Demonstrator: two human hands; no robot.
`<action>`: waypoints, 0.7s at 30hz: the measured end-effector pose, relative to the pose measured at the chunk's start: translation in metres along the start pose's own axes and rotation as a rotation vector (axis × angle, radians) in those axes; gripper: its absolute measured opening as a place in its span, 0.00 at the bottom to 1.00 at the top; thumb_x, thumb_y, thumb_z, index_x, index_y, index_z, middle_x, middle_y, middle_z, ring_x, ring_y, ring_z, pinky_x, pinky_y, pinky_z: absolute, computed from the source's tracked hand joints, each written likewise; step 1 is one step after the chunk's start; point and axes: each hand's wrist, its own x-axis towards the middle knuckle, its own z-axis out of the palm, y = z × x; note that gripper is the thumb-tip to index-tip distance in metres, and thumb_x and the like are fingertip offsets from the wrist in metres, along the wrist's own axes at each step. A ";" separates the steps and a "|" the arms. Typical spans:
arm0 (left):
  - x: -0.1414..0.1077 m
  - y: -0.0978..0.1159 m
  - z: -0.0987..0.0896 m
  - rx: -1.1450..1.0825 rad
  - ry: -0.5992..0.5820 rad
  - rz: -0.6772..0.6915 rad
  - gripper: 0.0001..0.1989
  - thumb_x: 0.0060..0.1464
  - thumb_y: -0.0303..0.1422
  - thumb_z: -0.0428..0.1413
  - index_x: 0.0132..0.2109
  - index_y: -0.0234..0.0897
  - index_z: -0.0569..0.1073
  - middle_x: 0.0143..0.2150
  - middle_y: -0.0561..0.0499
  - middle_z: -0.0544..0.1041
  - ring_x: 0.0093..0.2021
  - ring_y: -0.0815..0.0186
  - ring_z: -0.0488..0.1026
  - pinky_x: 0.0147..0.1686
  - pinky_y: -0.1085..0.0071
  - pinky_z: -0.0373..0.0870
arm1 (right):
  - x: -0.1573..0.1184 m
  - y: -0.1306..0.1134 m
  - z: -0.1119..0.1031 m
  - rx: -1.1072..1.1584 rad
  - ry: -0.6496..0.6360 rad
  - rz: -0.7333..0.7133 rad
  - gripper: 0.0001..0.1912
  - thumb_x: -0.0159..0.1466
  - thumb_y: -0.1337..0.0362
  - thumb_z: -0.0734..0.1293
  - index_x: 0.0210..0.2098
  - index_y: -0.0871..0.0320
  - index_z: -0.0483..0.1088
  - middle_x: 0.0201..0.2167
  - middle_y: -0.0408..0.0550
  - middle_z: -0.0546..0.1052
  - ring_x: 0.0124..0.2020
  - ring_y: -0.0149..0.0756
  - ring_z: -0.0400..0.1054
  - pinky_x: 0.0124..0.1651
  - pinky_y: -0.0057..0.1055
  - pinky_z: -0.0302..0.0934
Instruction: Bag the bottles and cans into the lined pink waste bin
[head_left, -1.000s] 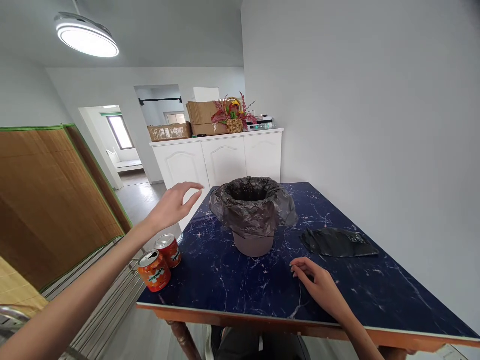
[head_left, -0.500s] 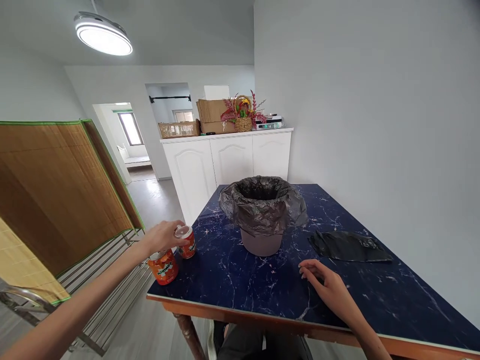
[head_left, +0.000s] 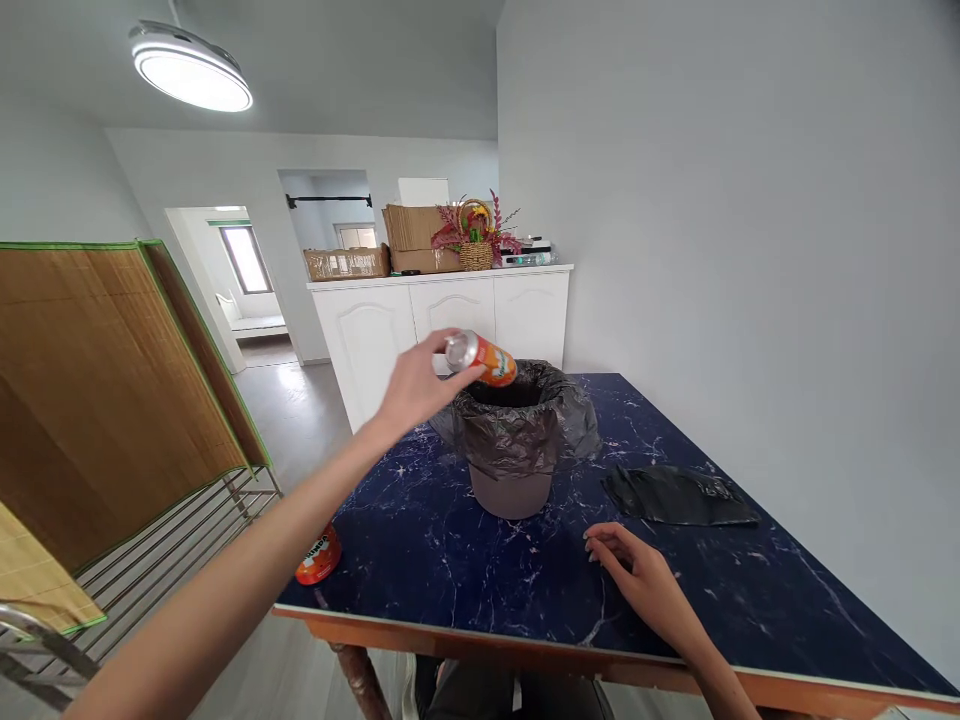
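Note:
My left hand (head_left: 420, 382) grips an orange soda can (head_left: 495, 362) by its end, tilted nearly on its side above the mouth of a trash bin (head_left: 511, 492). A black plastic bag (head_left: 514, 440) lines the bin and folds out over its rim. Partly hidden behind my left forearm, a second orange soda can (head_left: 319, 560) stands at the table's left edge. My right hand (head_left: 637, 572) rests on the tabletop to the right of the bin, fingers loosely bent and apart, holding nothing.
A folded black plastic bag (head_left: 679, 496) lies on the dark blue marbled table (head_left: 420, 550), right of the bin. Behind stands a white cabinet (head_left: 375, 335) with cardboard boxes (head_left: 416, 240) and a flower basket (head_left: 475, 255). A metal rack (head_left: 172, 540) is at the left.
My left hand has lifted one soda can from the table's left side and carried it right, over the bin, tipping it. My right hand has stayed on the table.

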 end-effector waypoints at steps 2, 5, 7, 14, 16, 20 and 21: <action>-0.002 -0.003 0.017 0.029 -0.069 -0.042 0.37 0.58 0.47 0.67 0.69 0.36 0.70 0.68 0.36 0.76 0.67 0.44 0.73 0.65 0.47 0.71 | 0.000 0.000 0.000 0.001 0.005 -0.005 0.22 0.74 0.40 0.63 0.49 0.50 0.74 0.41 0.50 0.81 0.44 0.43 0.79 0.47 0.36 0.71; -0.018 -0.021 0.011 0.082 -0.047 -0.089 0.38 0.63 0.51 0.62 0.71 0.33 0.65 0.72 0.33 0.70 0.72 0.43 0.67 0.69 0.45 0.66 | 0.001 0.001 0.001 0.002 0.003 -0.013 0.21 0.74 0.42 0.63 0.49 0.50 0.74 0.41 0.49 0.82 0.44 0.43 0.79 0.48 0.35 0.71; -0.037 -0.039 -0.011 0.144 -0.016 -0.089 0.35 0.66 0.53 0.56 0.69 0.35 0.67 0.70 0.36 0.73 0.70 0.45 0.69 0.70 0.47 0.66 | 0.000 0.001 0.001 0.004 0.000 -0.017 0.20 0.74 0.42 0.64 0.49 0.50 0.75 0.41 0.49 0.82 0.44 0.43 0.79 0.48 0.35 0.71; -0.153 -0.122 -0.087 0.373 -0.119 -0.146 0.36 0.62 0.65 0.51 0.59 0.42 0.76 0.67 0.40 0.76 0.68 0.41 0.71 0.68 0.43 0.67 | 0.000 -0.004 0.000 0.006 0.036 -0.031 0.21 0.73 0.41 0.64 0.47 0.50 0.76 0.39 0.49 0.83 0.42 0.42 0.80 0.48 0.35 0.72; -0.190 -0.140 -0.092 0.378 -0.142 -0.207 0.36 0.61 0.65 0.54 0.60 0.42 0.75 0.65 0.40 0.77 0.66 0.42 0.73 0.66 0.45 0.70 | -0.001 -0.005 0.000 0.007 0.035 -0.031 0.21 0.73 0.41 0.65 0.47 0.50 0.76 0.39 0.49 0.83 0.42 0.42 0.80 0.47 0.35 0.72; -0.242 -0.159 -0.080 0.325 -0.234 -0.206 0.33 0.66 0.57 0.54 0.69 0.43 0.69 0.68 0.40 0.74 0.64 0.46 0.76 0.60 0.53 0.77 | -0.003 -0.005 -0.001 -0.002 0.006 -0.004 0.22 0.73 0.40 0.64 0.48 0.49 0.75 0.41 0.50 0.83 0.43 0.44 0.80 0.44 0.35 0.73; -0.249 -0.160 -0.075 0.316 -0.236 -0.194 0.32 0.69 0.54 0.53 0.71 0.45 0.66 0.69 0.40 0.71 0.64 0.48 0.77 0.59 0.55 0.78 | -0.003 -0.005 -0.001 -0.006 0.005 0.000 0.22 0.73 0.39 0.64 0.48 0.49 0.75 0.42 0.51 0.83 0.43 0.44 0.80 0.44 0.35 0.74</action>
